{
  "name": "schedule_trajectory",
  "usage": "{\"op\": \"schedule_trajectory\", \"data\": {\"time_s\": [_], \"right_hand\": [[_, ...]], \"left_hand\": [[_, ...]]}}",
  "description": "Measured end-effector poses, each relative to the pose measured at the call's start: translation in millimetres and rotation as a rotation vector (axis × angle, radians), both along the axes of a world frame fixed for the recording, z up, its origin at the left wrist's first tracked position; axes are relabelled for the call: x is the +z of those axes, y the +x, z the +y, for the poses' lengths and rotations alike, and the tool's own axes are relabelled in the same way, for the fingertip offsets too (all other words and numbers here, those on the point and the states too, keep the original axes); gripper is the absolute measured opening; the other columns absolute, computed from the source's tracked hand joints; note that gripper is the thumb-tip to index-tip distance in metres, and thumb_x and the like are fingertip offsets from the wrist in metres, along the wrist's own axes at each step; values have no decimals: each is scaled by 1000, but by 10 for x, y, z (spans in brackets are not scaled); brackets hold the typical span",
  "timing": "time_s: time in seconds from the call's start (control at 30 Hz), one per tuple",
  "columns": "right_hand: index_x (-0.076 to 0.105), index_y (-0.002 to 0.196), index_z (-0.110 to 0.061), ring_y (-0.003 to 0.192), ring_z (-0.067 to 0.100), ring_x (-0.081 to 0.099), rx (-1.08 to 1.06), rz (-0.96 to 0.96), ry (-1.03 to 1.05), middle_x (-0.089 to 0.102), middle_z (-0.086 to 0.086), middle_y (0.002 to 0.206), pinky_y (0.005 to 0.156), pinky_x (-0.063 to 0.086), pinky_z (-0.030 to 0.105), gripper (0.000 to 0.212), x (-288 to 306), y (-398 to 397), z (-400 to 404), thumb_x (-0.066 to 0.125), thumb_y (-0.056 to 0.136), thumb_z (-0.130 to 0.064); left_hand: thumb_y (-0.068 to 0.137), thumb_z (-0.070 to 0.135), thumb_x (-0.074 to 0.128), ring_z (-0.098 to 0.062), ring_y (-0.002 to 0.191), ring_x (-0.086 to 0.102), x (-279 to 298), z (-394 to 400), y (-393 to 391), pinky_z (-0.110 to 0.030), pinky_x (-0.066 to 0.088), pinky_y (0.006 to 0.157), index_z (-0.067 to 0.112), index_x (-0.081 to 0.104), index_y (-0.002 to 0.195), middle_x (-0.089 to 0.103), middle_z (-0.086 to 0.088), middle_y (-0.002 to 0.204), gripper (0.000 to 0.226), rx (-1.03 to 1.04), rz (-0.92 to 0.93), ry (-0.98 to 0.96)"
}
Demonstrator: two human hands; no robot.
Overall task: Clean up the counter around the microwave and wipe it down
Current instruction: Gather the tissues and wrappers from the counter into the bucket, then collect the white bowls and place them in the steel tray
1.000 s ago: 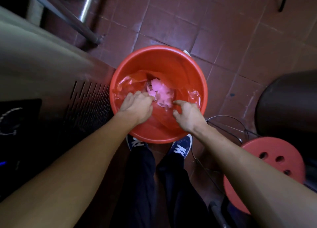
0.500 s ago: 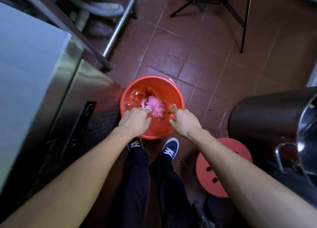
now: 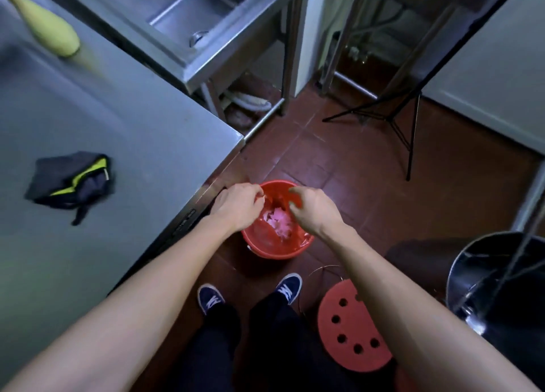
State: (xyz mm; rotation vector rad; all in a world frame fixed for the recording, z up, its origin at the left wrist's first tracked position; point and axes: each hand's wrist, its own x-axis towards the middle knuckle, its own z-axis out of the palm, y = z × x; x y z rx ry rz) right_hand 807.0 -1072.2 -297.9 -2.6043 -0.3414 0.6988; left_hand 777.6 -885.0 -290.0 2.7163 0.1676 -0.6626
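Note:
A red bucket [image 3: 275,245] stands on the tiled floor at the corner of the steel counter [image 3: 124,132]. It is lined with a red plastic bag and holds pink scraps [image 3: 281,220]. Both my hands hover above the bucket's far rim. My left hand [image 3: 239,208] has its fingers curled toward the thumb; whether they pinch anything is hidden. My right hand [image 3: 312,211] is loosely curled, thumb and forefinger apart, with nothing seen between them. A dark cloth with yellow-green trim [image 3: 70,182] lies crumpled on the counter.
A yellow-green object [image 3: 50,28] lies at the counter's far left, with a steel sink [image 3: 188,11] behind it. A red stool with holes [image 3: 354,332] and a large steel pot [image 3: 495,276] stand at my right. A black tripod [image 3: 398,117] stands on the floor beyond.
My view has risen away from the bucket, bringing the counter top and sink into sight. Both hands have lifted out of the bucket, where they were at the bag liner.

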Motion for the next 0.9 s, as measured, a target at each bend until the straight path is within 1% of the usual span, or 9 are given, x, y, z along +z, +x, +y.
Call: {"op": "schedule_trajectory", "data": {"time_s": [0.07, 0.13, 0.2, 0.23, 0.37, 0.47, 0.53, 0.63, 0.9], "right_hand": [[66, 101, -21, 100, 31, 65, 42, -31, 19, 72, 6, 107, 72, 47, 34, 19, 223, -29, 107, 53, 88, -27], [67, 107, -21, 105, 29, 64, 76, -63, 45, 71, 4, 111, 76, 52, 36, 25, 467, -84, 233, 53, 86, -25], [67, 118, -21, 114, 28, 62, 117, -106, 67, 69, 3, 122, 87, 53, 38, 35, 713, -162, 381, 52, 86, -23], [66, 120, -19, 117, 28, 61, 131, -127, 78, 68, 3, 125, 89, 53, 40, 36, 789, -180, 435, 52, 87, -21], [67, 117, -17, 112, 26, 63, 210, -207, 127, 70, 3, 120, 88, 53, 41, 32, 1148, -452, 807, 54, 88, -18], [68, 119, -19, 114, 23, 62, 257, -233, 165, 70, 0, 121, 90, 53, 39, 34, 1282, -828, 1140, 56, 88, -15], [66, 124, -22, 118, 21, 61, 299, -240, 163, 69, -1, 125, 93, 52, 38, 38, 1301, -1159, 1379, 56, 87, -18], [62, 131, -22, 124, 22, 57, 401, -232, 164, 64, 0, 133, 98, 48, 37, 44, 1329, -1713, 1731, 56, 88, -20], [59, 135, -20, 122, 24, 59, 640, -226, 202, 61, 1, 137, 99, 48, 37, 44, 1462, -3012, 2592, 61, 92, -29]], "left_hand": [[96, 38, 51, -26, 108, 63, 228, 89, -75, -38, 51, 89, 29, 69, 105, 68, 3, 113, 22, 43, -30, -6], [96, 35, 51, -26, 106, 62, 445, 205, -183, -38, 51, 87, 28, 69, 100, 67, 2, 110, 20, 97, -67, -20], [96, 34, 50, -28, 108, 62, 651, 340, -346, -39, 51, 89, 29, 68, 103, 67, 2, 114, 21, 150, -94, -31], [97, 35, 50, -30, 110, 62, 718, 389, -405, -39, 51, 90, 30, 68, 107, 67, 1, 117, 22, 168, -100, -34], [98, 39, 49, -32, 116, 61, 1026, 767, -935, -40, 49, 95, 31, 64, 122, 67, 0, 128, 30, 260, -141, -13], [99, 39, 48, -31, 123, 57, 1172, 1084, -1508, -40, 46, 100, 30, 61, 131, 62, 0, 136, 35, 344, -170, -15], [100, 38, 48, -29, 125, 56, 1242, 1293, -1957, -40, 46, 102, 29, 59, 134, 61, 0, 138, 37, 391, -188, -6], [100, 37, 49, -29, 125, 56, 1295, 1570, -2678, -40, 46, 102, 26, 61, 133, 62, -1, 136, 36, 477, -209, 0], [99, 35, 52, -26, 121, 59, 1392, 2083, -4428, -40, 49, 101, 27, 64, 127, 65, 1, 132, 32, 691, -248, 0]]}}
